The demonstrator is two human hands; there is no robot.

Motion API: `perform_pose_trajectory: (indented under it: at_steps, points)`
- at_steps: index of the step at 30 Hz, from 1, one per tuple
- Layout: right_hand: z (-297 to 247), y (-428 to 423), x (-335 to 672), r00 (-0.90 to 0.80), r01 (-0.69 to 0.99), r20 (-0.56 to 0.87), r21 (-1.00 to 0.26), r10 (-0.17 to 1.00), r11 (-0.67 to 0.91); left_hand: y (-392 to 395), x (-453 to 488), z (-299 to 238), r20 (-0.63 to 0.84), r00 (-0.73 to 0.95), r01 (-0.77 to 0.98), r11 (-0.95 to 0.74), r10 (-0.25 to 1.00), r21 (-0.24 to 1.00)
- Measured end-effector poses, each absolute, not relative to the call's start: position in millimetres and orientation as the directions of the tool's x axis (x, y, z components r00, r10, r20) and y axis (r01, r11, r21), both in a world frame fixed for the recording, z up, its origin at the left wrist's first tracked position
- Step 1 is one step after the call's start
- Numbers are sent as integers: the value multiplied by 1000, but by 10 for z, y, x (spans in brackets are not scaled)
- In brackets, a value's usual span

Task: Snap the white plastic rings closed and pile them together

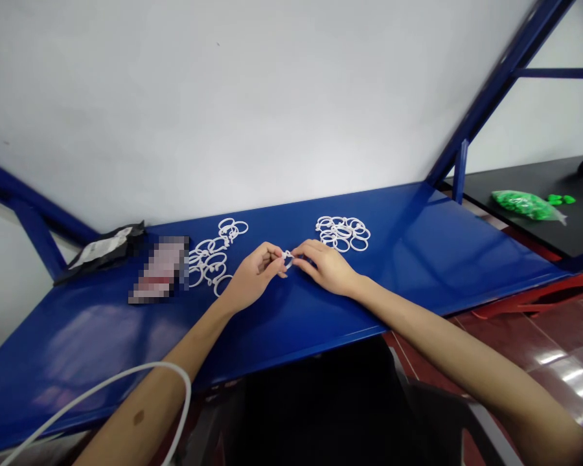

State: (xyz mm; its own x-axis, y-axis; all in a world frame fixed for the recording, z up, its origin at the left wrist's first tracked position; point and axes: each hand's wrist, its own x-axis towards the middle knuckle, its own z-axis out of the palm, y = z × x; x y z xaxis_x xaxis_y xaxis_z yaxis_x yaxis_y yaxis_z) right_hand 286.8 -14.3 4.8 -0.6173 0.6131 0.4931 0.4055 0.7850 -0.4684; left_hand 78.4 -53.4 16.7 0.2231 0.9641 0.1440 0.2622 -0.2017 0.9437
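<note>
My left hand (252, 275) and my right hand (325, 265) meet over the middle of the blue shelf (418, 259). Both pinch one small white plastic ring (287, 258) between their fingertips. A loose pile of white rings (214, 255) lies just left of my left hand. A tidier cluster of white rings (342, 233) lies behind my right hand, towards the wall.
A black packet with a white label (104, 249) and a blurred-out flat object (161, 268) lie at the shelf's left. A bag of green parts (527, 204) sits on a black table at the right. A white cable (126, 382) loops over my left forearm.
</note>
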Motion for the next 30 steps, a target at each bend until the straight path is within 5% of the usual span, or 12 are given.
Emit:
perform_pose_trajectory:
  at_steps: [4, 10, 17, 30]
  points:
    - [59, -136, 2886, -576, 348, 452, -619, 681, 704, -523, 797, 151, 156, 212, 272, -212, 965, 939]
    - [48, -168, 2876, -613, 341, 401, -643, 681, 686, -538, 812, 172, 335, 217, 588, -396, 917, 705]
    - [90, -229, 2842, -584, 224, 313, -825, 749, 519, -563, 795, 183, 372, 261, 652, -447, 891, 612]
    - [95, -276, 2879, -633, 263, 411, -683, 656, 682, -632, 840, 99, 517, 259, 679, -535, 816, 503]
